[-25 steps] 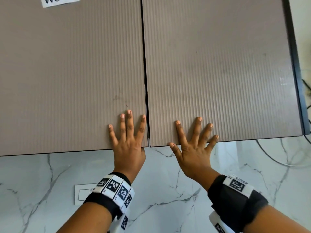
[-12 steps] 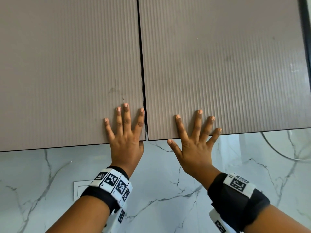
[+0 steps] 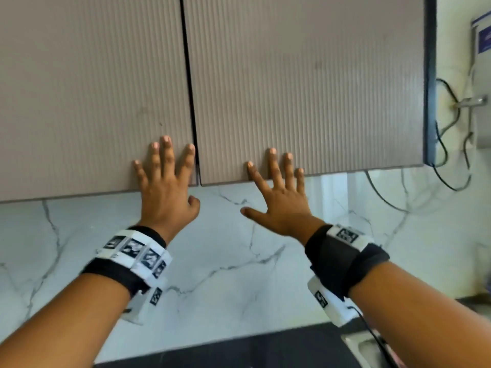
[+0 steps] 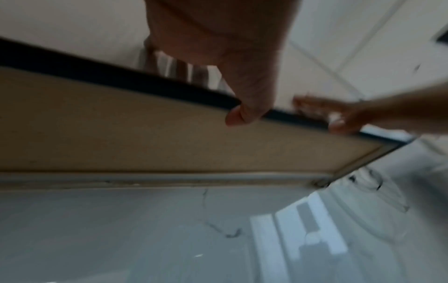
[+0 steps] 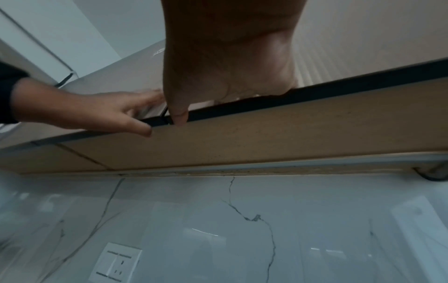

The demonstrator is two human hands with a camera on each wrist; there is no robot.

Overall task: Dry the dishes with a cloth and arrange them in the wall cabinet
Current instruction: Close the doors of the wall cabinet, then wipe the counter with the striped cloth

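The wall cabinet's two ribbed brown doors, left door (image 3: 93, 88) and right door (image 3: 305, 83), stand closed with a thin dark gap between them. My left hand (image 3: 164, 187) lies with straight fingers on the left door's lower right corner, its thumb below the door's edge (image 4: 116, 80). My right hand (image 3: 281, 197) has its spread fingers on the right door's bottom edge, palm and thumb below it. In the wrist views, each thumb sits at the dark lower rim of the doors. No dishes or cloth are in view.
A white marble backsplash (image 3: 239, 261) runs under the cabinet, with a wall socket (image 5: 116, 262) set in it. A dark counter (image 3: 265, 349) lies below. Black cables (image 3: 446, 144) and a grey appliance (image 3: 483, 123) hang on the wall to the right of the cabinet.
Both hands have slid down the doors, so the palms now hang below the lower edge. The view has dropped and turned right, showing the counter and cables. The doors stay closed.
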